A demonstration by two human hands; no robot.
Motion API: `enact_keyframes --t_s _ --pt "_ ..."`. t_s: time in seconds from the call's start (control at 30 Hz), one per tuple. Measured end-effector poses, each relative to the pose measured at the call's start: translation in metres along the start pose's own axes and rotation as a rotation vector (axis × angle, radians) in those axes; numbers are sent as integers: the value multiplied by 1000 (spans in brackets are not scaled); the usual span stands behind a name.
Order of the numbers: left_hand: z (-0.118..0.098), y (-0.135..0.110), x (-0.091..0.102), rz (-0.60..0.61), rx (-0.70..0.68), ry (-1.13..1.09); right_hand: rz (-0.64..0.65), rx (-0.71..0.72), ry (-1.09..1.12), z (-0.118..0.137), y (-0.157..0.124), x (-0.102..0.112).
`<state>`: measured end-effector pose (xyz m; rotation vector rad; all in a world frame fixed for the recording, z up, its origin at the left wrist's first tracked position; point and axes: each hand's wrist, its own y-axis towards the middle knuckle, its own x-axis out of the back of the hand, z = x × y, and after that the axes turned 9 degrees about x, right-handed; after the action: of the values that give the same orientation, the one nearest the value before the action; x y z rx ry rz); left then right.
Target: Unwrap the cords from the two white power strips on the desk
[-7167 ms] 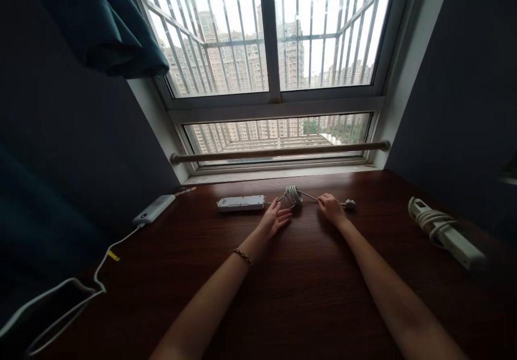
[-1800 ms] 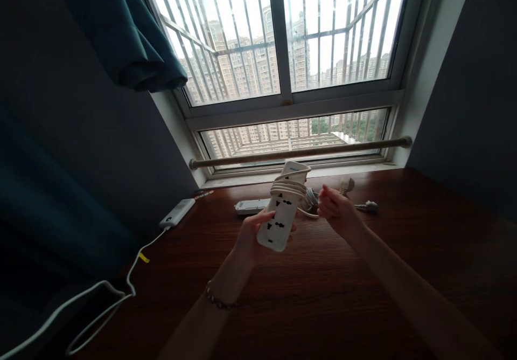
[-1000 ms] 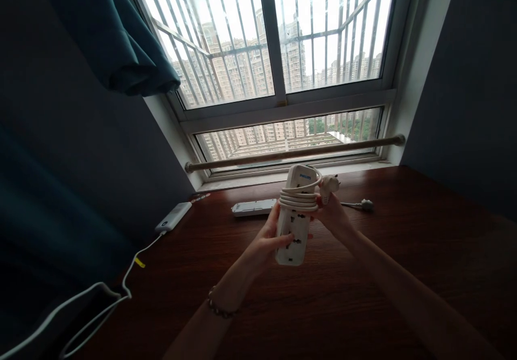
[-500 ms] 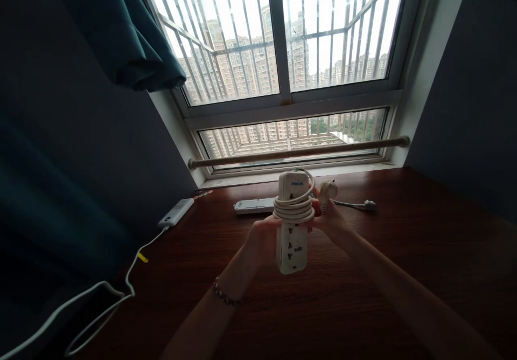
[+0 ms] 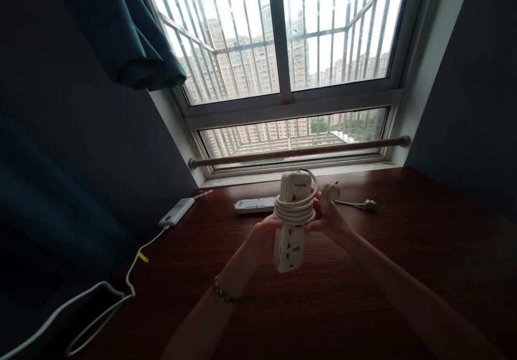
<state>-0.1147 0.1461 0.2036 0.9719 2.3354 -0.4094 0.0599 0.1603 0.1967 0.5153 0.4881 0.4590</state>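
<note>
I hold a white power strip (image 5: 289,244) upright above the dark wooden table (image 5: 363,295). Its cord (image 5: 294,210) is coiled several times round its upper half. My left hand (image 5: 260,239) grips the strip's body from the left and behind. My right hand (image 5: 329,221) is closed at the coil's right side, pinching the cord end just below the white plug (image 5: 329,192), which sticks up above the fingers.
A second white power strip (image 5: 254,205) lies flat near the window, its cord running to a plug (image 5: 369,205) on the right. A white power bank (image 5: 176,212) with a long cable (image 5: 97,306) sits at the left. A curtain (image 5: 121,31) hangs upper left.
Earlier both hands were at the flat strip's cord by the window. Since then I picked up the wrapped strip; in the last second it turned upright and my right hand brought the plug to the coil.
</note>
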Motion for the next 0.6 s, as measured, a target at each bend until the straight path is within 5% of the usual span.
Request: enact_keyframes --t_s 0.4,0.6 --pt "4 -2 2 -49 64 -35 88 6 77 -6 0 0" --pt "13 -1 5 -121 164 9 -9 -25 53 -1 -3 -3"
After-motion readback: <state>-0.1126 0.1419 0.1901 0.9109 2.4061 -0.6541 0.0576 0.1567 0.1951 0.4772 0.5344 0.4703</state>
